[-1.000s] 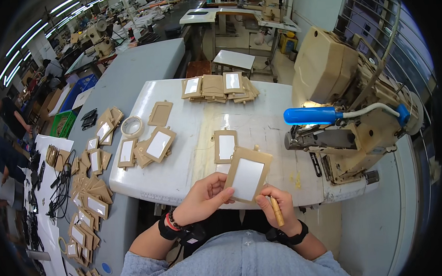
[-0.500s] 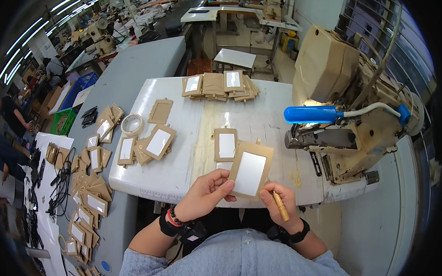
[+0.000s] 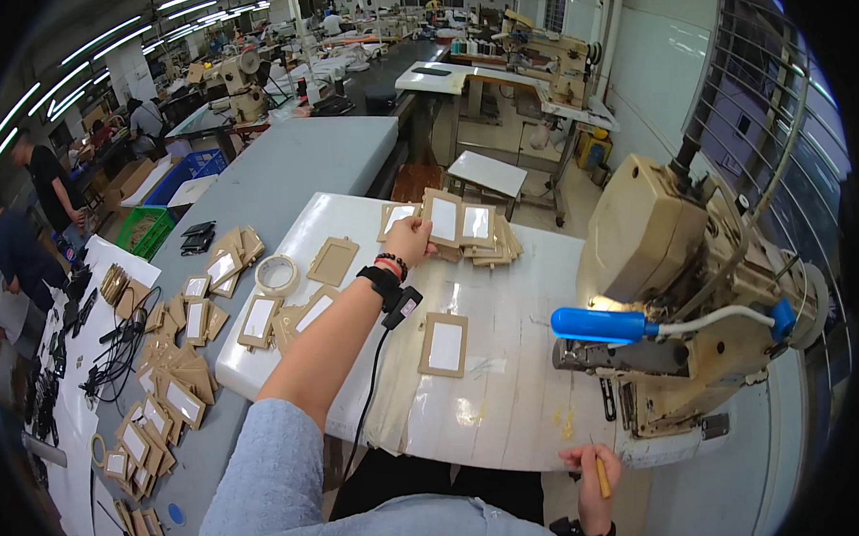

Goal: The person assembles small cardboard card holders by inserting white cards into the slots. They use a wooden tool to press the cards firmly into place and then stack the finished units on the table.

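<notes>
Over the pile at the far side of the white table, my left hand [image 3: 409, 240] is closed on a tan card holder [image 3: 443, 216] with a white window. Several similar holders [image 3: 491, 249] lie under and beside it. Low at the right, near the table's front edge, my right hand [image 3: 592, 486] is wrapped round a slim gold-coloured awl-like tool [image 3: 605, 479], its thin point upward. A single card holder [image 3: 444, 345] lies flat in the middle of the table.
A sewing machine [image 3: 639, 230] with a blue lamp [image 3: 600, 325] stands at the right. Tape [image 3: 276, 274] and more holders [image 3: 258, 321] lie at the table's left. Piles of holders [image 3: 181, 399] cover part of the grey side table [image 3: 309, 149]. People [image 3: 31, 242] stand at far left.
My left hand has carried the card holder forward from in front of me to the far pile. My right hand has moved lower and to the right, still with the tool. The view has tilted up.
</notes>
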`<action>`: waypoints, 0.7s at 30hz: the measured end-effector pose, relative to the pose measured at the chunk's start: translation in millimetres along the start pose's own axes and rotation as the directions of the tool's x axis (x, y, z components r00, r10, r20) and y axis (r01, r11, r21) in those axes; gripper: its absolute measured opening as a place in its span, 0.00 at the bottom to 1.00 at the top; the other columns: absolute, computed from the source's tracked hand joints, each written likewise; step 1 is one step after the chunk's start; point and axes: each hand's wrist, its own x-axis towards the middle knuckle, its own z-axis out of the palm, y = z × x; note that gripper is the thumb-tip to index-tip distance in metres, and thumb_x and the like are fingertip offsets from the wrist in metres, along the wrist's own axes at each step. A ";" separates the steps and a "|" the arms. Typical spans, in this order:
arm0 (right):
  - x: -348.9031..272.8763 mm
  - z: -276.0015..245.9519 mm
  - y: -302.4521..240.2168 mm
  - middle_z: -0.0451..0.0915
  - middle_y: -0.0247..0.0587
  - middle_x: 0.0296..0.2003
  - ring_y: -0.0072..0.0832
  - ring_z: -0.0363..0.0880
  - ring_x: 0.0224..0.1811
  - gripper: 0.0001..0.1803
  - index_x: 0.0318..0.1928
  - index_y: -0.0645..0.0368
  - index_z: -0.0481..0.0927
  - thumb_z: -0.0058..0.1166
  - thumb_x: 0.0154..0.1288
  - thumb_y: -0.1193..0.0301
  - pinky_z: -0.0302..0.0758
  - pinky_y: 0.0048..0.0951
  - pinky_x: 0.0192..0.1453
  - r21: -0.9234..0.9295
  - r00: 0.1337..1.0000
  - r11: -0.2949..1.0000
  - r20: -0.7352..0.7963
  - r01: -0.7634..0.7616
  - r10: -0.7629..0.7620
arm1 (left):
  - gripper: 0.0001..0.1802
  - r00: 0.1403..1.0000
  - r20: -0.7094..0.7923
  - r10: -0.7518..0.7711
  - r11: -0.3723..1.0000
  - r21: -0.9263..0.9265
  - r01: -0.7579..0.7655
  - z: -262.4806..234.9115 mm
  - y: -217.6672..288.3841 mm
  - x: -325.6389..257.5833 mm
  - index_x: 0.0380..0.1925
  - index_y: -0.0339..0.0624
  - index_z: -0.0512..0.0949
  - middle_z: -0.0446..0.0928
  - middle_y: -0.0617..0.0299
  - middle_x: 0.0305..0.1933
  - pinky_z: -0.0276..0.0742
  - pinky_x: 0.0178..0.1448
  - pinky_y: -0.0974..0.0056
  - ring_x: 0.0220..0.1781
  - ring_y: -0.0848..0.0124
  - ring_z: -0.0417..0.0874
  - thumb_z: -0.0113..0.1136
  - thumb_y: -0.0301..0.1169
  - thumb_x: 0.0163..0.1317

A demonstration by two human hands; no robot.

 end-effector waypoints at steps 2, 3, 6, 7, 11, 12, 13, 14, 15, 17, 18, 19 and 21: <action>-7.2 -9.7 -1.0 0.83 0.45 0.32 0.25 0.78 0.33 0.17 0.36 0.68 0.78 0.44 0.75 0.65 0.74 0.24 0.41 -0.046 1.000 0.999 0.021 -0.002 0.003 | 0.17 0.998 -0.066 0.017 0.998 0.066 -0.013 -2.8 -10.1 13.5 0.47 0.28 0.76 0.81 0.55 0.30 0.79 0.25 0.68 0.23 0.73 0.83 0.56 0.34 0.68; -11.1 -16.6 -6.8 0.83 0.45 0.34 0.25 0.79 0.34 0.17 0.38 0.68 0.79 0.45 0.75 0.65 0.74 0.25 0.41 -0.078 0.999 0.997 0.045 0.003 0.001 | 0.21 0.997 -0.074 0.026 0.994 0.109 -0.018 -2.6 -13.3 15.7 0.53 0.30 0.72 0.82 0.50 0.31 0.80 0.26 0.65 0.21 0.69 0.83 0.58 0.36 0.66; -12.0 -20.3 -13.3 0.83 0.42 0.34 0.24 0.77 0.33 0.19 0.37 0.67 0.81 0.44 0.75 0.63 0.73 0.24 0.40 -0.159 0.999 0.987 0.039 -0.016 0.023 | 0.27 0.993 -0.090 0.074 0.933 0.357 -0.037 0.9 3.0 0.6 0.57 0.35 0.68 0.82 0.46 0.33 0.82 0.32 0.59 0.27 0.61 0.85 0.59 0.41 0.66; -10.2 -17.1 -13.6 0.83 0.41 0.33 0.23 0.76 0.32 0.21 0.35 0.66 0.81 0.44 0.75 0.62 0.72 0.24 0.39 -0.179 0.998 0.984 0.048 -0.023 0.032 | 0.29 0.953 -0.178 0.244 0.876 0.463 -0.137 -5.2 -9.7 1.7 0.58 0.35 0.67 0.81 0.41 0.34 0.81 0.37 0.56 0.31 0.54 0.85 0.59 0.43 0.65; -5.3 -5.2 -14.4 0.82 0.40 0.31 0.24 0.76 0.32 0.20 0.34 0.66 0.81 0.46 0.74 0.61 0.72 0.25 0.40 -0.159 0.998 0.987 0.055 -0.032 0.041 | 0.28 0.924 -0.266 0.275 0.876 0.465 -0.127 -50.6 -14.3 -17.5 0.55 0.36 0.71 0.81 0.36 0.37 0.78 0.50 0.51 0.43 0.44 0.83 0.60 0.46 0.63; -6.0 -1.0 -21.7 0.81 0.39 0.31 0.24 0.76 0.32 0.20 0.34 0.66 0.81 0.46 0.74 0.61 0.72 0.24 0.40 -0.174 0.997 0.985 0.072 -0.012 0.025 | 0.25 0.931 -0.257 0.257 0.895 0.426 -0.129 -69.6 -13.8 -25.7 0.51 0.36 0.75 0.81 0.36 0.39 0.78 0.52 0.50 0.45 0.43 0.82 0.60 0.45 0.62; -7.8 5.3 -30.2 0.81 0.39 0.30 0.24 0.76 0.32 0.20 0.34 0.66 0.81 0.46 0.74 0.61 0.72 0.24 0.40 -0.186 0.995 0.983 0.095 0.011 0.007 | 0.23 0.914 -0.294 0.282 0.878 0.463 -0.122 -96.7 -19.2 -33.0 0.46 0.35 0.77 0.81 0.41 0.35 0.78 0.47 0.53 0.40 0.49 0.83 0.61 0.44 0.61; -6.2 11.9 -34.7 0.80 0.39 0.30 0.24 0.76 0.33 0.20 0.35 0.66 0.81 0.46 0.74 0.61 0.72 0.24 0.40 -0.197 0.993 0.980 0.117 0.034 -0.011 | 0.21 0.895 -0.327 0.305 0.859 0.499 -0.111 -129.5 -26.1 -43.8 0.41 0.34 0.79 0.81 0.46 0.31 0.78 0.43 0.56 0.35 0.55 0.83 0.62 0.44 0.61; -7.5 11.2 -29.0 0.79 0.38 0.29 0.24 0.75 0.33 0.20 0.36 0.66 0.81 0.46 0.74 0.61 0.72 0.25 0.40 -0.196 0.993 0.981 0.110 -0.007 0.029 | 0.20 0.878 -0.344 0.333 0.842 0.527 -0.113 -158.2 -30.7 -53.4 0.36 0.33 0.80 0.81 0.50 0.26 0.78 0.39 0.60 0.30 0.61 0.83 0.63 0.43 0.60; -5.6 13.9 -25.2 0.79 0.38 0.29 0.25 0.75 0.34 0.20 0.36 0.66 0.81 0.46 0.74 0.60 0.71 0.25 0.41 -0.177 0.989 0.983 0.137 -0.040 0.065 | 0.21 0.821 -0.476 0.317 0.841 0.541 -0.011 -224.2 -36.8 -76.1 0.25 0.33 0.81 0.80 0.52 0.22 0.75 0.30 0.60 0.24 0.66 0.80 0.66 0.45 0.57; -6.4 16.9 -25.3 0.79 0.38 0.29 0.25 0.75 0.34 0.20 0.36 0.66 0.81 0.46 0.74 0.60 0.71 0.25 0.42 -0.171 0.987 0.983 0.136 -0.063 0.087 | 0.23 0.807 -0.543 0.230 0.836 0.535 0.122 -255.5 -35.8 -86.6 0.21 0.35 0.81 0.80 0.46 0.21 0.78 0.35 0.56 0.27 0.54 0.83 0.63 0.48 0.57; -5.3 21.6 -28.1 0.79 0.38 0.29 0.24 0.74 0.34 0.20 0.35 0.66 0.81 0.46 0.74 0.60 0.70 0.26 0.42 -0.154 0.984 0.988 0.168 -0.032 0.058 | 0.25 0.767 -0.607 0.210 0.797 0.561 0.226 -300.3 -47.2 -98.5 0.20 0.35 0.81 0.79 0.45 0.21 0.78 0.35 0.53 0.27 0.52 0.83 0.62 0.50 0.58; -4.1 32.5 -34.8 0.79 0.38 0.29 0.24 0.74 0.34 0.20 0.35 0.65 0.80 0.46 0.74 0.60 0.70 0.26 0.42 -0.119 0.978 0.993 0.208 0.022 0.004 | 0.24 0.669 -0.692 0.271 0.671 0.634 0.384 -372.9 -70.3 -131.6 0.25 0.35 0.82 0.81 0.42 0.28 0.77 0.41 0.50 0.35 0.48 0.84 0.61 0.49 0.60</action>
